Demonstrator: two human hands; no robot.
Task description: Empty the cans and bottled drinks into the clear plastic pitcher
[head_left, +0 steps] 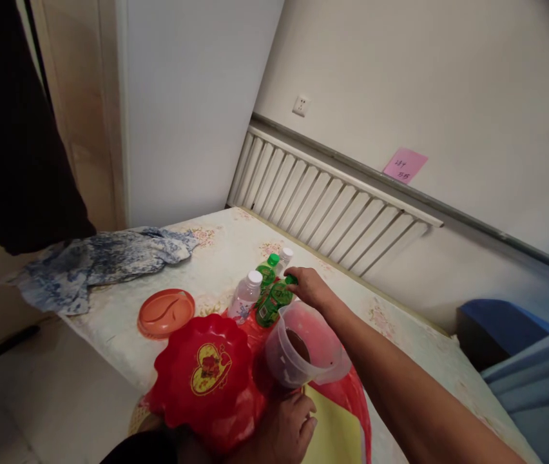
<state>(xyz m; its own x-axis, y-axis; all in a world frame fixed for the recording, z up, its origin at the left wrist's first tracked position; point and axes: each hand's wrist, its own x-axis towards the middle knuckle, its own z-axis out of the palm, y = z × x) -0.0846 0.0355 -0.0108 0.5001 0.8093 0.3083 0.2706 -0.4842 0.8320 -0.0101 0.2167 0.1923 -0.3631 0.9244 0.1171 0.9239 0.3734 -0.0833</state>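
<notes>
My right hand (307,287) reaches over the bed, its fingers closed around the green cap of a green-labelled drink bottle (274,304). Beside that bottle stand another green-capped bottle (267,273), a clear bottle with a white cap (244,299) and a second white-capped bottle (285,258) behind. Just below is a translucent plastic tub (281,361), tilted, with something dark inside. My left hand (291,422) lies under the tub, fingers loosely bent and slightly apart, with nothing visible in them. It is next to a yellow flat item (330,428). The left palm is hidden.
A red scalloped tray (178,374) and an orange divided dish (165,314) lie on the left. Crumpled blue-and-white cloth (129,258) covers the bed's far left edge. A radiator (323,193) runs along the wall. Dark blue objects (501,328) stand at right.
</notes>
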